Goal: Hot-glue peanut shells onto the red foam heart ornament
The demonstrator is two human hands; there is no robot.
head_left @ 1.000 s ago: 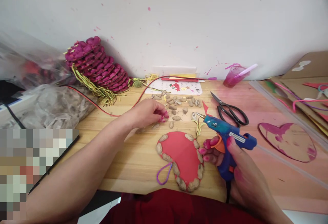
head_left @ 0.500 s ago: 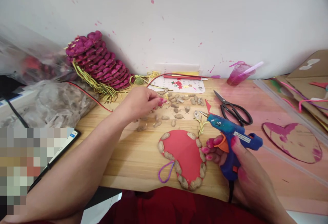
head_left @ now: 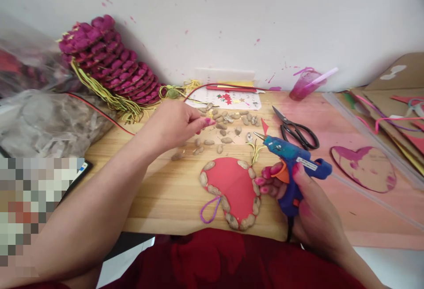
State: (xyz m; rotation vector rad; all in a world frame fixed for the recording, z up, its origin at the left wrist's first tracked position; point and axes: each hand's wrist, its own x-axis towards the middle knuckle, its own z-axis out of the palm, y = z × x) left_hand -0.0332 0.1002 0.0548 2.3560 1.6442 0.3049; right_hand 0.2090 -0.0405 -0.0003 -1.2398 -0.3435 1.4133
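My left hand (head_left: 179, 123) is over the near-left side of the scattered peanuts (head_left: 227, 140), fingers pinched together; whatever lies between them is hidden. In my right hand (head_left: 298, 192) is a blue glue gun (head_left: 288, 154) with an orange trigger, its metal tip pointing left toward the peanuts. Between my hands and nearer to me lies a red heart (head_left: 235, 183) with peanuts along its edge. A purple loop (head_left: 210, 210) extends from the heart's notch, and yellow-green strings stick out at its far tip.
Black scissors (head_left: 300, 132) lie beyond the glue gun, near a cup (head_left: 306, 86) with purple paint. A painted cardboard heart (head_left: 364, 170) is at right. Magenta peanut hearts (head_left: 115, 66) lean on the wall at left, beside a plastic bag (head_left: 49, 121).
The view has shifted, so the tabletop items sit slightly higher and farther left. My left fingers have shifted slightly among the peanuts. My right hand still holds the glue gun.
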